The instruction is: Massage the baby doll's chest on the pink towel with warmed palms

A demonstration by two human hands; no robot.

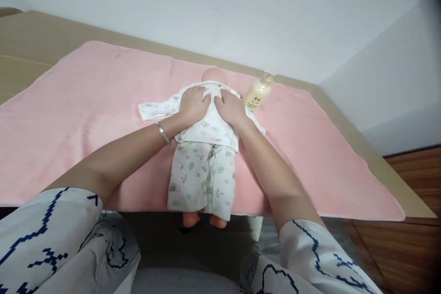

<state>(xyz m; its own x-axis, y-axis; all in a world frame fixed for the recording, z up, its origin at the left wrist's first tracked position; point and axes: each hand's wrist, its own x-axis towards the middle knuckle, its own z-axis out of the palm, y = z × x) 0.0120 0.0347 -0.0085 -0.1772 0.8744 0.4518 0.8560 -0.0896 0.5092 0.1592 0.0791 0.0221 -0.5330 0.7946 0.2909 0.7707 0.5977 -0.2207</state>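
Observation:
A baby doll lies stretched out on the pink cloth, its bald head at the far end and no face showing. It wears a white printed shirt and matching trousers. My left hand rests on the upper left of the shirt, fingers laid over the fabric and thumb apart. Opposite it, my right hand lies on the upper right in the same way. Both thumbs point toward the middle of the doll's torso. A pump bottle of pale yellow liquid is just beyond my right hand.
The pink cloth covers much of the light wooden table. A white wall runs behind the table. The doll's feet reach past the table's front edge. Brown wooden panelling is at lower right.

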